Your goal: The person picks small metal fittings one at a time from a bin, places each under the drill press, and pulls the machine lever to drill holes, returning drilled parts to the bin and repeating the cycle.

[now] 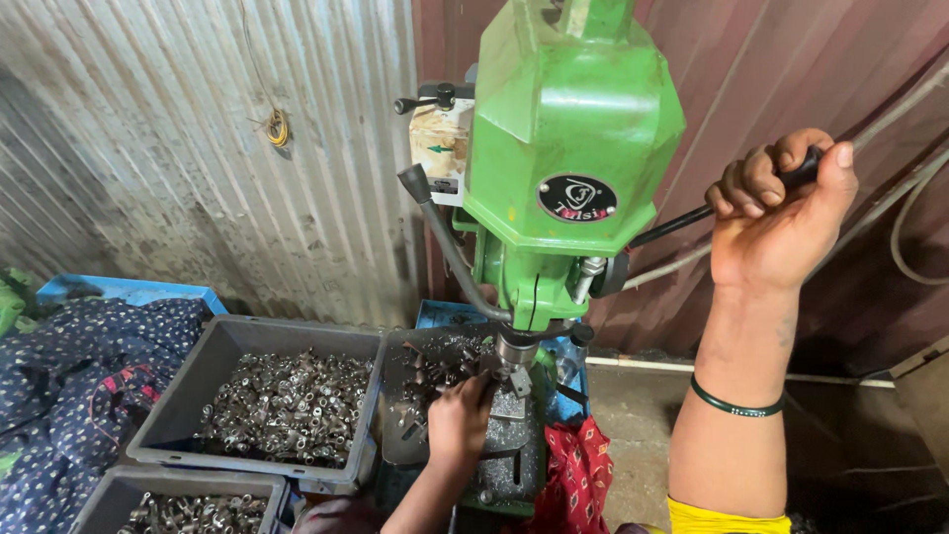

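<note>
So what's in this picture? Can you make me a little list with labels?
Machine: tall green metal drill press in front of a corrugated metal wall
Right hand: right hand, fingers closed around the black feed lever handle
Left hand: left hand, down on the drill table under the spindle, among small metal parts
Wrist: thin green bangle
Bins: grey plastic crate full of small silver metal fittings; a second grey crate below it
Cloth: red patterned cloth beside the drill table
</note>
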